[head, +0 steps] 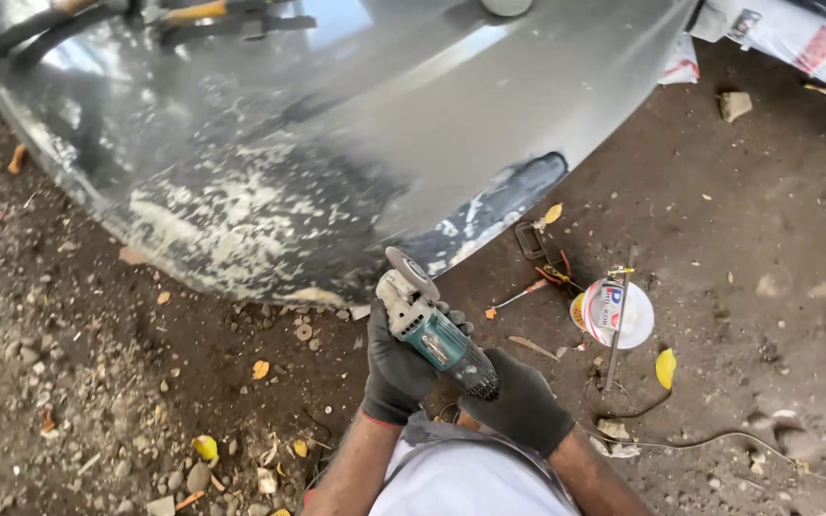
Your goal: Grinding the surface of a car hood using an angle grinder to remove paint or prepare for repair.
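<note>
A teal and grey angle grinder (432,330) points up-left, its disc (411,272) close to the lower edge of a shiny grey car panel (356,105). Both my hands wear dark gloves. My left hand (396,371) grips the grinder near its head. My right hand (518,401) holds the black rear of its body. The panel shows a sanded patch with pale filler specks (241,225) just above the disc.
Bare dirt ground with stones and fallen leaves lies all around. A white tin (616,313) with a stick across it, a small screwdriver (518,296) and a cable (719,441) lie to the right. Pliers (203,14) rest on top of the panel.
</note>
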